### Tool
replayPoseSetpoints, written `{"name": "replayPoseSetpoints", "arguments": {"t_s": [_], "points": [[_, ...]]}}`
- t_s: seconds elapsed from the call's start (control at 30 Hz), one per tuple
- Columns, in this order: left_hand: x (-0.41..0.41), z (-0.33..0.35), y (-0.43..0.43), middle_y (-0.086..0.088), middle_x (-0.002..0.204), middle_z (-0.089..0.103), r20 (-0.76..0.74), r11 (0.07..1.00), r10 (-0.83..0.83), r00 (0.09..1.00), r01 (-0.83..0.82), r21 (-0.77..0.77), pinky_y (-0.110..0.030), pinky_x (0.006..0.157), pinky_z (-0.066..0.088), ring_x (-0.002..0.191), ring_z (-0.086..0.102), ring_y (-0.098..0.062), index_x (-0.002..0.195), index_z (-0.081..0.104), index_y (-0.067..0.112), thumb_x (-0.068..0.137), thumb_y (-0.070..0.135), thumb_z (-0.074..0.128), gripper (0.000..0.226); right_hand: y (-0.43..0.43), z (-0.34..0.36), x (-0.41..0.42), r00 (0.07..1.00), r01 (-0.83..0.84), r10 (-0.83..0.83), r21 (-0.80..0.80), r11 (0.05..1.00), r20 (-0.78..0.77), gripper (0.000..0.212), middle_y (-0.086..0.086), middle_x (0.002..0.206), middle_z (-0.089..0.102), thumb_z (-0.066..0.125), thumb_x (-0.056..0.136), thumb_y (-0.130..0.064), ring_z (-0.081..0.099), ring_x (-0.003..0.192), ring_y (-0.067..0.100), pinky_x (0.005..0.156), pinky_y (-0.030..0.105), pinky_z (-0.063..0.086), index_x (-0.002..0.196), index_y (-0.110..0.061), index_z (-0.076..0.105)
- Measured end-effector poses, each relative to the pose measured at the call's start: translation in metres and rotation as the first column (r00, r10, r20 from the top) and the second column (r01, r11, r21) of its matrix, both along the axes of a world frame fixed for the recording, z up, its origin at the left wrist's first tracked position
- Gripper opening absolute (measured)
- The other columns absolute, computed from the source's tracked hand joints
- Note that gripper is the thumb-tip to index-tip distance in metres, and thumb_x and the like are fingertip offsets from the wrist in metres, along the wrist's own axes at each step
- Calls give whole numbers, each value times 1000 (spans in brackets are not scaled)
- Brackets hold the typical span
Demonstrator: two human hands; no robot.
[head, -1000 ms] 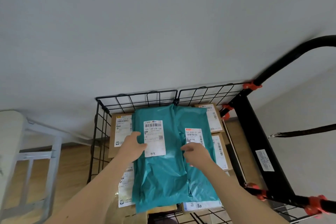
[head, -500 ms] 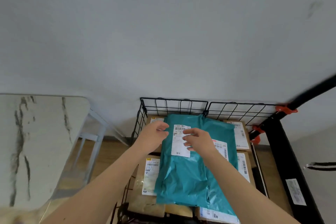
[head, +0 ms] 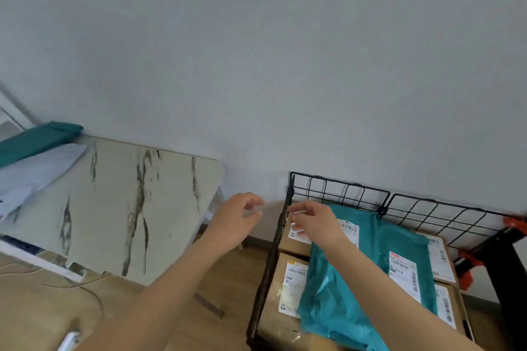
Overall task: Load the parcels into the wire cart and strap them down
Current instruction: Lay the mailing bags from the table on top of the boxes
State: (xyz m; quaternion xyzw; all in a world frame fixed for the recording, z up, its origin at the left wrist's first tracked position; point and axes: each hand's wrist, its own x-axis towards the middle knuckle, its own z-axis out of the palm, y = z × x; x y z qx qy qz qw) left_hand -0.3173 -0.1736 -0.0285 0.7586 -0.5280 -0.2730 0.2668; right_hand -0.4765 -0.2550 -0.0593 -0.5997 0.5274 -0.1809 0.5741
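Your left hand (head: 238, 221) is just left of the wire cart (head: 382, 209) and your right hand (head: 315, 222) is over its left wall. Both grips are loose and hold nothing. Teal parcels (head: 399, 236) lie on boxes (head: 293, 288) in the cart. 2 mailers, teal mailer (head: 40, 138) and pale mailer (head: 37, 171), sit at the far-left end of the surface (head: 128, 208).

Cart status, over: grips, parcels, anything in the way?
Left grip empty, outside the cart; right grip empty over its left edge. Teal bags lie on boxes inside, no strap on. Two more bags on the table.
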Motion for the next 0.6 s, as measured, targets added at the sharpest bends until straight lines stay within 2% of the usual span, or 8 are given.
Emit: {"name": "replayPoseSetpoints", "arguments": {"t_s": [0.13, 0.27, 0.33, 0.4, 0.6], "points": [[53, 12, 45, 15, 115, 53, 42, 998, 49, 998, -47, -44, -17, 91, 36, 108, 49, 0, 117, 58, 28, 94, 19, 53, 25, 30, 10, 53, 995, -103, 103, -28, 994, 0, 24, 13, 94, 69, 57, 84, -3, 59, 75, 18, 79, 35, 51, 79, -26, 63], [110, 14, 95, 14, 118, 54, 100, 993, 100, 990, -94, -64, -19, 92, 37, 109, 49, -1, 116, 59, 29, 94, 21, 53, 24, 63, 15, 110, 983, -181, 180, -43, 983, -19, 24, 7, 94, 69, 56, 87, -5, 61, 80, 17, 83, 33, 52, 82, -28, 63], [138, 14, 120, 16, 118, 54, 114, 990, 129, 985, -120, -77, -18, 91, 37, 108, 49, 1, 117, 58, 29, 94, 23, 53, 24, 81, 17, 141, 980, -197, 197, -42, 980, -13, 23, 8, 92, 69, 55, 88, -3, 60, 76, 16, 76, 29, 52, 83, -24, 63], [165, 13, 146, 17, 117, 54, 97, 983, 170, 981, -161, -91, -18, 90, 38, 107, 49, 1, 117, 58, 29, 94, 23, 53, 24, 101, 17, 172, 978, -207, 207, -33, 978, -13, 21, 8, 87, 67, 53, 88, 0, 58, 70, 14, 66, 25, 49, 87, -17, 66], [248, 7, 224, 18, 111, 53, 33, 949, 299, 954, -293, -119, -17, 87, 36, 103, 49, 1, 113, 58, 30, 94, 23, 54, 21, 157, 10, 266, 968, -249, 247, -71, 966, -36, 24, 2, 89, 63, 50, 87, -1, 57, 75, 19, 70, 30, 49, 92, -18, 65]]}}
